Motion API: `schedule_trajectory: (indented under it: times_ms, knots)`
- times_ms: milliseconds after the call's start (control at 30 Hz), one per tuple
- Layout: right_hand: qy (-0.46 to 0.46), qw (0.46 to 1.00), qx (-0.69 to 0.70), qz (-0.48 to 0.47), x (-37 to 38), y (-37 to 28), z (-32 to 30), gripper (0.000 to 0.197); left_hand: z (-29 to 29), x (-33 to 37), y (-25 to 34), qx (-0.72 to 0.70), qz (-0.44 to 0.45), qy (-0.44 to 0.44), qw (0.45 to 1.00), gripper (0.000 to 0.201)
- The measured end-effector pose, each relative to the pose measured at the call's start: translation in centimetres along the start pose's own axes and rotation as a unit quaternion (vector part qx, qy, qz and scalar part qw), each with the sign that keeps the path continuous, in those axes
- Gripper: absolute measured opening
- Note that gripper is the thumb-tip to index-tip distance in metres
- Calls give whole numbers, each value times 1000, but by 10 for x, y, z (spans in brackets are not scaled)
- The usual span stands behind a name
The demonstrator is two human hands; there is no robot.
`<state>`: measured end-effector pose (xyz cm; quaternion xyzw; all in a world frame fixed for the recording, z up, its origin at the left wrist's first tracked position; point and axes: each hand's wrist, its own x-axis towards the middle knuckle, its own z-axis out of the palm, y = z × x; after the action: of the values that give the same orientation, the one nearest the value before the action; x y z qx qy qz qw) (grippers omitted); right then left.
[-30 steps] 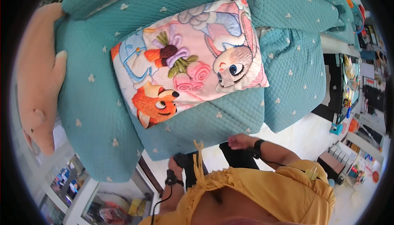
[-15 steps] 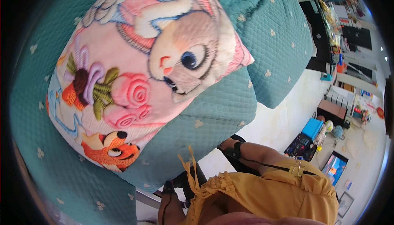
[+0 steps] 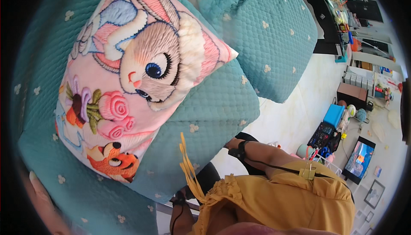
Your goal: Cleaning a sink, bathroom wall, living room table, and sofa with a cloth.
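A pink pillow (image 3: 92,89), printed with a grey rabbit, pink roses and an orange fox, lies tilted on teal quilted bedding (image 3: 205,115). My right hand (image 3: 232,143) is at the near edge of that bedding, mostly hidden behind it; a black device is strapped at the wrist. Lower down, my left hand (image 3: 183,191) is at the bedding's lower right edge, also mostly hidden and dark. Neither hand shows its fingers. At the lower left rim, bare skin (image 3: 45,205) like a hand or forearm comes in; whose it is, I cannot tell.
A second teal quilted bundle (image 3: 274,42) rises behind the pillow. Pale floor (image 3: 295,85) runs to the right. Farther off are a dark cabinet (image 3: 327,46), a blue box (image 3: 333,115) and a lit screen (image 3: 359,160). Yellow clothing with a metal clip (image 3: 307,173) and cable fills the lower right.
The view has shifted, so the pillow appears smaller and farther left. Bare skin now shows at the lower left rim. My hands stay near the bedding's edge.
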<state>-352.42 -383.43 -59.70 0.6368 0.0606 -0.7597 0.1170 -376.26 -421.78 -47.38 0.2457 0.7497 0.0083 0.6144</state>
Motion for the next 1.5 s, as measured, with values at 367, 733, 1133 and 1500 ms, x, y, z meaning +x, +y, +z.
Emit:
schedule_trajectory:
  times_ms: [367, 733, 1133, 1500]
  knots:
    - [-216, 822, -520, -82, -275, -140, 181, 40, -156, -96, 96, -223, 137, 64, 963, 23]
    - [-88, 684, -562, -457, -318, -406, 231, 29, -205, -75, 296, -593, -77, 181, 781, 26]
    - [-32, 362, -630, -686, -235, -627, 311, 20, -408, 72, 612, -523, 192, 290, 778, 33]
    - [-12, 180, -774, -607, -181, -671, 348, 44, -554, 315, 589, -616, 137, 205, 748, 23]
